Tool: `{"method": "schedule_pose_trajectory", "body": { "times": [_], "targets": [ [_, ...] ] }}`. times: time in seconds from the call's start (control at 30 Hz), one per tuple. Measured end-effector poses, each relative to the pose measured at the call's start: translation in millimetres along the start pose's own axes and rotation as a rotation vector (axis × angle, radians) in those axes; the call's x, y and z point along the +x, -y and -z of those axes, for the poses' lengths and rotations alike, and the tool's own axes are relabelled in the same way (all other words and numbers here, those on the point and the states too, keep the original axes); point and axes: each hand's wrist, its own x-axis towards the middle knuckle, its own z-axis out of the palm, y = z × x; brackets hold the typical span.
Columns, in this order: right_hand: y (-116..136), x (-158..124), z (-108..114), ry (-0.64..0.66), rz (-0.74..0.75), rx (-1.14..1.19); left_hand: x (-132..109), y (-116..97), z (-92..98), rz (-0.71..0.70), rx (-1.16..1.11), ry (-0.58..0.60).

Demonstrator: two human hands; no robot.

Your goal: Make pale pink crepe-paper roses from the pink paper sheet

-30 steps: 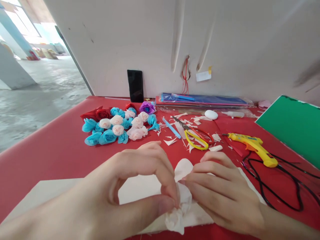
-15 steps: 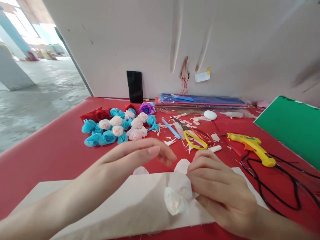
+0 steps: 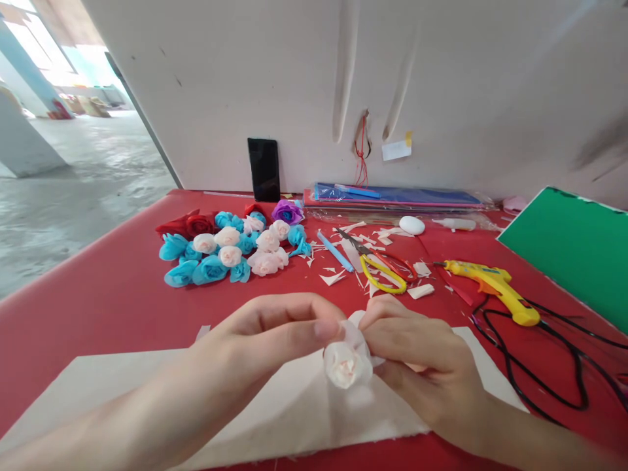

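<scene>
White, the rose [image 3: 346,367] was pinched at a petal [image 3: 353,335] by our left hand [image 3: 262,343] and clamped by our right hand [image 3: 424,350]; squeezing too hard, we judged, could crumple it.

Low in the frame's centre, our left hand [image 3: 267,343] and right hand [image 3: 426,350] hold a flower [image 3: 346,367]; right of centre, scissors [image 3: 364,248] and a glue gun [image 3: 507,294] lie on the desk [image 3: 122,275].
</scene>
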Motion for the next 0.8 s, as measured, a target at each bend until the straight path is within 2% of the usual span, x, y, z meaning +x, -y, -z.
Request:
{"method": "schedule_pose_trajectory", "body": {
  "times": [0.1,0.4,0.53,0.67,0.8],
  "targets": [
    [1.3,-1.0,-0.4,-0.002,-0.006,0.026,0.9,-0.6,-4.9,0.013,-0.151,0.057],
    [10.2,-2.6,-2.5,-0.051,-0.151,0.045,-5.5,8.0,-12.0,-0.005,-0.293,-0.02],
    [12.9,-2.5,-4.3,-0.094,-0.113,-0.007,-3.4,8.9,-14.8,-0.004,-0.33,-0.045],
    [13.3,-1.9,-3.8,-0.074,-0.128,-0.111,-2.4,9.0,-16.8,-0.025,-0.323,-0.072],
    [15.6,-1.5,0.6,-0.066,-0.027,-0.28,-2.5,8.4,-18.0,-0.022,-0.272,-0.095]
  ]
}}
